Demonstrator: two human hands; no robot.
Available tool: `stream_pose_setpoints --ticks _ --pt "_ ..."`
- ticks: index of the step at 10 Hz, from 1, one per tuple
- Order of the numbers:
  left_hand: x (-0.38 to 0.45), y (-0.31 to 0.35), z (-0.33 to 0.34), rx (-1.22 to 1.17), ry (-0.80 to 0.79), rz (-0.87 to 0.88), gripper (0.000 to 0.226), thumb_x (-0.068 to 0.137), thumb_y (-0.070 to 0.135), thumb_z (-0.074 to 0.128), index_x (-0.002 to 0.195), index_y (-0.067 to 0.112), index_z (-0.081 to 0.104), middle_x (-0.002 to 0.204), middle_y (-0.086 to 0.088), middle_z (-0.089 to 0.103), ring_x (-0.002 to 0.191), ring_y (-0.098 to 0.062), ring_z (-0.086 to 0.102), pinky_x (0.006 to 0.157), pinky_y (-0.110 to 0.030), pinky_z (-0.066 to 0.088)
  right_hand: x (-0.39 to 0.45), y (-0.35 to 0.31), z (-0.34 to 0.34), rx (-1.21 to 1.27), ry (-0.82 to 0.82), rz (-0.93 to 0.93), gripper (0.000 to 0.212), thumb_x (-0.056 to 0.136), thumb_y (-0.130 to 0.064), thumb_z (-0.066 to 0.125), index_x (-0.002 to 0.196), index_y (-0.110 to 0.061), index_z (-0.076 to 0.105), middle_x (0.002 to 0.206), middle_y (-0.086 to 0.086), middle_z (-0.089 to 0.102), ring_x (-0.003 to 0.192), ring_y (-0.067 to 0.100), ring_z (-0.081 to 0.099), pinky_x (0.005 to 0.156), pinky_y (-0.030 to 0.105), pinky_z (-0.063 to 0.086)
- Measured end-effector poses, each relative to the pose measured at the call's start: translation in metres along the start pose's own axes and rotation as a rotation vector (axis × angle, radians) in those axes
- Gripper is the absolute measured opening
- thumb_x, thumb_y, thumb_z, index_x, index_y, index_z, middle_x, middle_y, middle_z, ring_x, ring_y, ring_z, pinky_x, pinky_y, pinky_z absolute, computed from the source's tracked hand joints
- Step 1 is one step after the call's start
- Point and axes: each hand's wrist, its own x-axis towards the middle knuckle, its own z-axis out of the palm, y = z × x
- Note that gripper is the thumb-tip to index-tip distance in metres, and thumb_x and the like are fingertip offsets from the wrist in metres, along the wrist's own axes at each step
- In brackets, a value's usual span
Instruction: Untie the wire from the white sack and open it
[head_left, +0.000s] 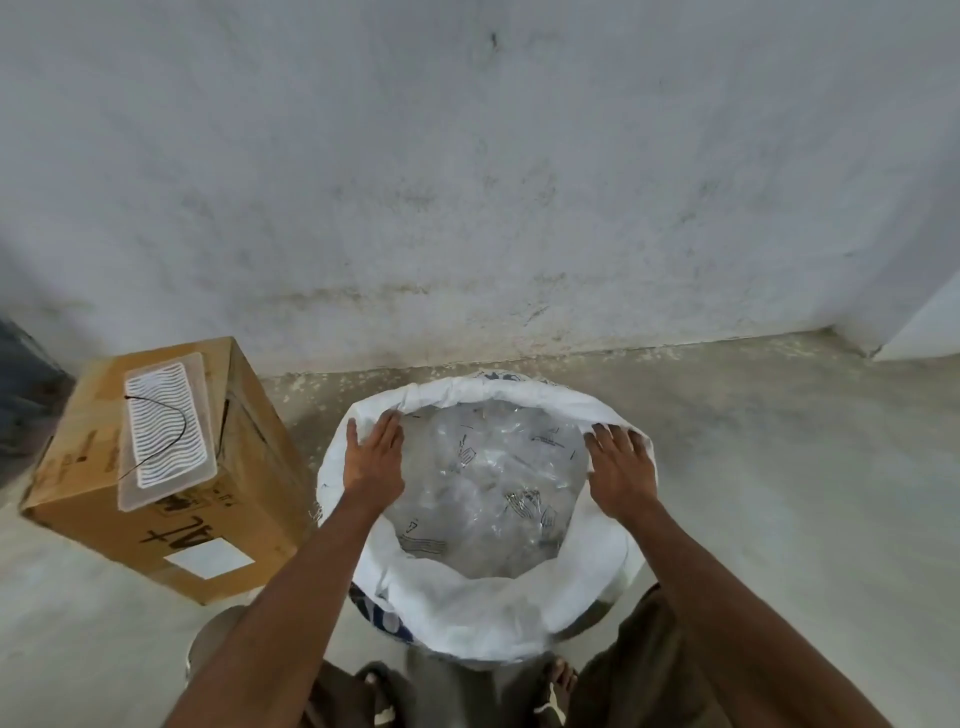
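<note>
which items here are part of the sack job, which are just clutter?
In the job:
white sack, mouth rolled open
black wire, off the sack, lying on the tray
left hand and right hand, on the rim
clear plastic packets inside

Lying about:
cardboard box
clear plastic tray on the box

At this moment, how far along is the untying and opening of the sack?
Nearly finished. The wire is off and lies on the plastic lid atop the cardboard box. The white sack gapes, rim rolled down, showing clear plastic packets. The left hand and right hand rest flat on the rim, spreading it; only letting go remains.
</note>
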Motion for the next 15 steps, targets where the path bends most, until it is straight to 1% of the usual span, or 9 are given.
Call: stream_pose_setpoints --ticks 1,2,3,4,6,8,10,12,15 --pt "-0.006 0.015 -0.002 -0.078 -0.006 0.022 0.079 0.094 0.045 0.04 0.162 0.02 0.008 0.167 -0.007 -0.02 0.152 -0.025 -0.025 0.119 -0.064 -0.007 -0.004 -0.02 -0.001 0.06 -0.014 -0.039 0.073 0.085 -0.044 0.065 0.15 -0.019 0.043 0.162 0.013 0.03 0.151 0.037 0.021 0.122 0.058 0.011" --pt "-0.013 0.028 0.0 -0.15 -0.012 0.022 0.089 0.09 0.056 0.045 0.162 0.021 0.005 0.166 -0.011 -0.021 0.151 -0.031 -0.028 0.118 -0.064 -0.012 -0.012 -0.036 0.004 0.082 -0.04 -0.106 0.092 0.083 -0.066 0.059 0.158 -0.023 0.026 0.169 0.013 0.008 0.155 0.034 -0.005 0.122 0.057 -0.006" --pt "-0.025 0.021 0.012 -0.113 -0.04 -0.014 0.106 0.084 0.065 0.054 0.161 0.018 -0.001 0.165 -0.012 -0.024 0.151 -0.033 -0.028 0.117 -0.065 -0.014 -0.023 -0.034 0.01 0.06 -0.073 -0.115 0.109 0.078 -0.078 0.054 0.16 -0.019 0.014 0.169 0.015 0.0 0.155 0.033 -0.013 0.123 0.055 -0.008" --pt "-0.035 0.006 0.021 -0.079 -0.037 -0.03 0.111 0.083 0.062 0.061 0.161 0.016 -0.005 0.166 -0.007 -0.026 0.152 -0.034 -0.023 0.119 -0.065 -0.007 -0.03 -0.024 0.009 0.042 -0.091 -0.109 0.117 0.075 -0.078 0.057 0.16 -0.014 0.01 0.168 0.016 -0.002 0.154 0.033 -0.015 0.124 0.053 -0.008" --pt "-0.051 0.019 0.001 -0.181 -0.027 -0.011 0.1 0.088 0.052 0.055 0.161 0.017 -0.004 0.168 -0.009 -0.017 0.153 -0.031 -0.023 0.119 -0.063 -0.01 -0.049 -0.043 -0.003 0.111 -0.034 -0.135 0.104 0.082 -0.066 0.059 0.161 -0.015 0.014 0.168 0.016 0.004 0.155 0.034 -0.01 0.124 0.056 -0.004" --pt "-0.093 0.046 -0.005 -0.297 0.015 0.064 0.096 0.092 0.048 0.053 0.161 0.019 -0.005 0.169 -0.008 -0.014 0.154 -0.03 -0.019 0.121 -0.06 -0.008 -0.094 -0.072 -0.006 0.185 -0.091 -0.149 0.097 0.087 -0.056 0.055 0.161 -0.017 0.005 0.169 0.011 -0.004 0.155 0.031 -0.013 0.123 0.054 -0.007" --pt "-0.141 0.049 0.017 -0.371 0.023 0.04 0.095 0.089 0.049 0.057 0.161 0.018 0.004 0.169 -0.01 -0.002 0.155 -0.032 -0.01 0.123 -0.056 -0.005 -0.146 -0.069 0.006 0.291 -0.138 -0.058 0.088 0.09 -0.048 0.053 0.16 -0.018 0.008 0.168 0.01 0.006 0.156 0.029 -0.001 0.124 0.053 0.004" --pt "-0.168 0.054 0.007 -0.474 0.129 0.017 0.081 0.092 0.039 0.052 0.16 0.018 0.012 0.167 -0.006 0.008 0.156 -0.029 -0.002 0.123 -0.055 0.004 -0.164 -0.078 -0.009 0.292 -0.052 -0.062 0.084 0.096 -0.05 0.05 0.16 -0.014 0.009 0.167 0.011 0.011 0.156 0.028 0.003 0.124 0.053 0.007" --pt "-0.177 0.062 0.002 -0.535 0.202 0.015 0.082 0.088 0.037 0.053 0.158 0.018 0.015 0.166 -0.006 0.012 0.155 -0.029 0.001 0.124 -0.055 0.007 -0.172 -0.095 -0.026 0.345 0.048 -0.116 0.079 0.098 -0.048 0.049 0.16 -0.014 0.012 0.167 0.009 0.014 0.156 0.026 0.004 0.125 0.052 0.01"
